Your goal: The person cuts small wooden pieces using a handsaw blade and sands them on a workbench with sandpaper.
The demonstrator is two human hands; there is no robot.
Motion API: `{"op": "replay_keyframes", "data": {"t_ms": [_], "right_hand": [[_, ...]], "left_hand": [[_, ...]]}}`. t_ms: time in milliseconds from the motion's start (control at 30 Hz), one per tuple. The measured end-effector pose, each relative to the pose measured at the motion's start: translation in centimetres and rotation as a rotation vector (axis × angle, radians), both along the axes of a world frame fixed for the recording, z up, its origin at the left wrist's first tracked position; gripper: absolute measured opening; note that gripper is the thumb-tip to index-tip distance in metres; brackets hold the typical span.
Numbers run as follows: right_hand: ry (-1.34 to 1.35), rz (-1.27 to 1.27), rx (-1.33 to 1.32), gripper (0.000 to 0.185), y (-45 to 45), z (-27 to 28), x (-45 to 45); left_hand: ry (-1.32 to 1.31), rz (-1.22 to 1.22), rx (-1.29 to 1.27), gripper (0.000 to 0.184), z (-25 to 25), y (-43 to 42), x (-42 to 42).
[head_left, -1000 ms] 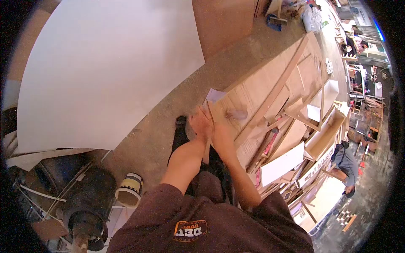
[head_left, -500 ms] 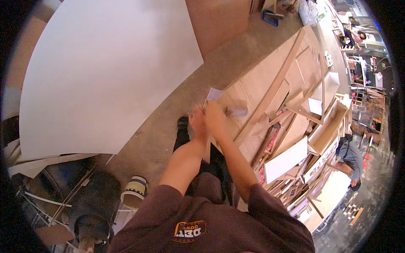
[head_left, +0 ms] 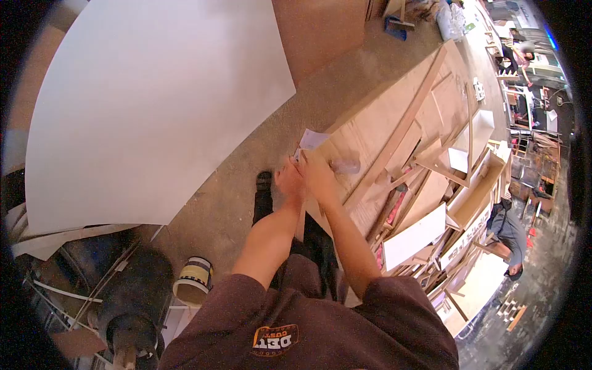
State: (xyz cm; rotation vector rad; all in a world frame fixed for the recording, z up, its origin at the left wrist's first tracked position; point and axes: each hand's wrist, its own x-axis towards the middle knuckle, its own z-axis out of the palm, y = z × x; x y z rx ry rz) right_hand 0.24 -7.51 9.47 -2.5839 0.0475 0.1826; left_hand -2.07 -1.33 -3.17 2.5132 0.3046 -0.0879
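My left hand [head_left: 288, 179] and my right hand [head_left: 318, 177] meet side by side at the near corner of a wooden board [head_left: 364, 139]. Both have bent, closed fingers, and whatever is pinched between them is too small and blurred to name. Just beyond the fingertips, a pale sheet of paper [head_left: 315, 139] lies at the board's edge. To the right of my right hand, a blurred, pale, see-through object [head_left: 346, 166] rests on the board.
A large white panel [head_left: 154, 111] fills the left. Wood offcuts and frames [head_left: 431, 185] are piled at right, with a person [head_left: 509, 231] beyond. A bucket [head_left: 193, 280] and a black cylinder [head_left: 135, 296] stand at lower left. Far off lies a blue dustpan [head_left: 396, 28].
My right hand has drawn back slightly towards my body, and more of the paper shows beyond it. My left hand stays nearly in place.
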Motion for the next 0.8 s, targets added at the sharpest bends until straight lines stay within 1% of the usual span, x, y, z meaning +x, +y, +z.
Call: {"op": "replay_keyframes", "data": {"t_ms": [33, 67, 100, 133, 167, 233, 267, 333, 367, 400, 433, 467, 500, 533, 567, 600, 633, 700, 733, 767, 800], "right_hand": [[-0.001, -0.002, 0.001, 0.033, -0.4, -1.2, -0.4], [0.066, 0.03, -0.072, 0.033, -1.0, -3.1, -0.7], [0.143, 0.058, -0.143, 0.033, -0.7, -2.9, -0.6], [0.139, 0.059, -0.144, 0.033, -0.6, -2.5, -1.0], [0.113, -0.055, -0.047, 0.033, -0.3, -1.8, -2.2], [0.107, -0.182, 0.047, 0.033, 0.6, 0.9, -2.3], [0.328, -0.15, 0.009, 0.031, 0.7, 1.2, 0.0], [0.551, -0.111, -0.02, 0.028, 0.1, -0.9, 0.6], [0.466, -0.047, -0.071, 0.028, -0.6, -4.7, -0.8], [0.422, -0.012, -0.105, 0.028, -0.7, -4.6, -1.0], [0.376, 0.022, -0.14, 0.027, -0.2, -2.6, -0.4], [0.245, -0.1, 0.033, 0.028, 0.1, 0.4, -1.6], [0.176, -0.17, 0.115, 0.028, 0.1, 1.1, -1.5], [0.102, -0.234, 0.198, 0.029, 0.0, 1.7, -1.4], [0.217, -0.127, 0.073, 0.029, -0.6, -1.2, -0.3], [0.333, -0.013, -0.053, 0.029, -1.1, -3.1, 0.4], [0.337, -0.011, -0.047, 0.029, -0.7, -2.4, 0.5], [0.219, -0.122, 0.097, 0.03, 0.3, -0.9, 0.6], [0.223, -0.113, 0.087, 0.03, 0.0, -0.3, 0.0], [0.075, -0.108, 0.083, 0.031, -0.1, 0.8, -1.6], [-0.003, -0.111, 0.082, 0.032, -0.3, 0.4, -1.8]], "left_hand": [[-0.024, -0.01, -0.001, 0.026, -0.2, 0.0, -0.1], [-0.047, -0.02, -0.001, 0.025, -0.4, 0.0, -0.2], [-0.015, 0.01, 0.002, 0.025, -0.2, 0.0, -0.3], [0.011, 0.046, 0.0, 0.025, -0.2, -0.3, 0.0], [0.012, 0.046, -0.002, 0.025, -0.3, -0.4, 0.3], [-0.138, -0.044, 0.165, 0.025, -0.4, -0.5, -0.6], [-0.147, -0.043, 0.166, 0.025, -0.4, -0.5, -0.3], [-0.137, -0.001, 0.016, 0.027, -0.5, -0.1, -0.3], [-0.137, -0.008, 0.03, 0.027, -1.0, 0.5, -0.6], [-0.097, -0.026, 0.097, 0.027, -2.0, 0.2, -0.3], [-0.063, -0.034, 0.121, 0.027, -1.7, -0.3, -0.6], [-0.03, -0.043, 0.146, 0.027, -1.4, -0.7, -0.9], [-0.001, 0.027, 0.079, 0.028, 1.5, -0.6, -0.1], [0.018, 0.093, 0.016, 0.028, 2.6, -0.5, 0.5], [0.008, 0.088, 0.015, 0.028, 2.2, -0.3, 0.7], [-0.053, 0.03, 0.014, 0.028, 0.9, -0.3, 0.3], [-0.102, -0.03, 0.017, 0.029, 0.0, 0.0, -0.4], [-0.046, -0.052, 0.061, 0.028, -1.5, 0.2, -1.0], [-0.015, -0.05, 0.069, 0.028, -1.3, -0.3, -1.0], [0.016, -0.049, 0.078, 0.028, -1.2, -0.8, -0.9], [0.0, -0.045, 0.089, 0.026, -1.0, -0.9, -1.0]]}}
